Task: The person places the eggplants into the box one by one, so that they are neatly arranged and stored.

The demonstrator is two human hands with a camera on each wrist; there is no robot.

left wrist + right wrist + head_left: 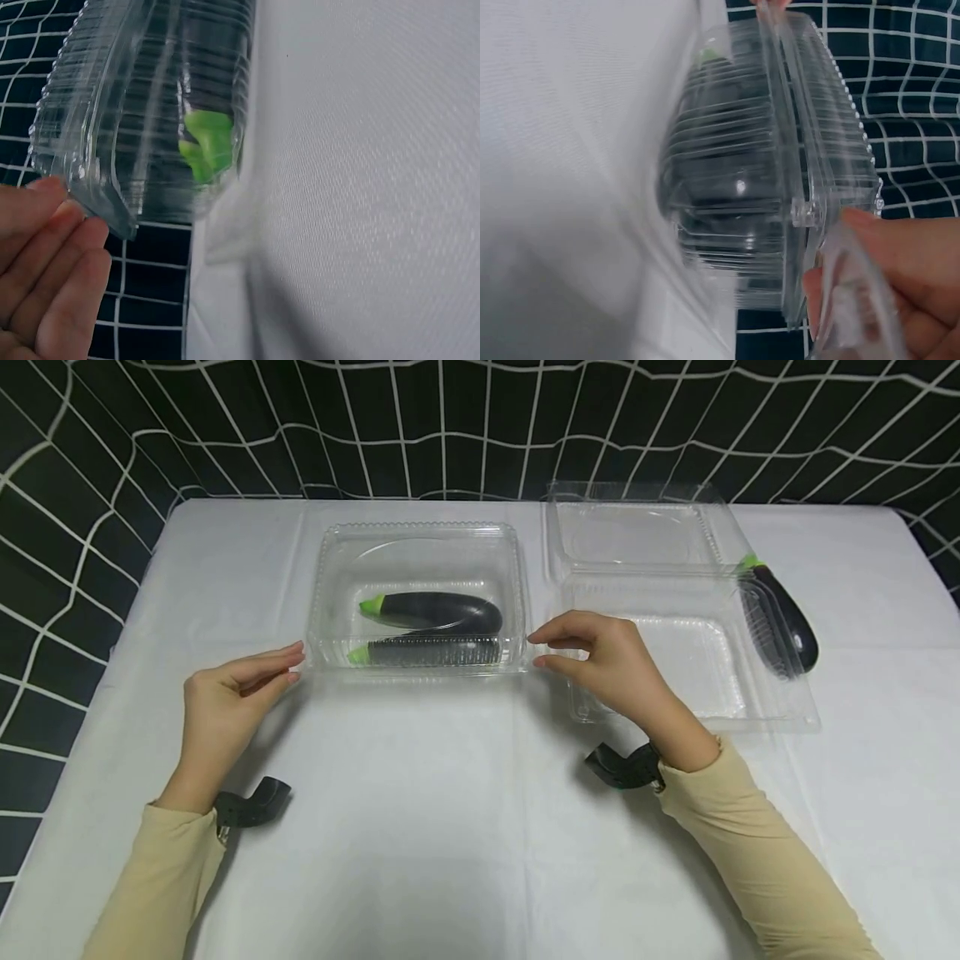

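A clear plastic clamshell box [420, 556] stands with its lid down over two dark eggplants [442, 610], whose green stem ends point left. At its left front corner is my left hand [232, 693], thumb and fingers slightly apart, fingertips right at the rim. The left wrist view shows a green stem [210, 139] through the box wall near that hand. My right hand [600, 660] is at the right front corner, with a gap between thumb and forefinger. In the right wrist view its fingertips are close to the ribbed side and rim [787, 150].
A second clear clamshell box [697, 660] lies with its lid raised at the right, partly under my right hand. Another eggplant [795, 618] overlaps its right side. White cloth [412, 818] covers the table. Dark fabric with a white grid [480, 422] hangs behind.
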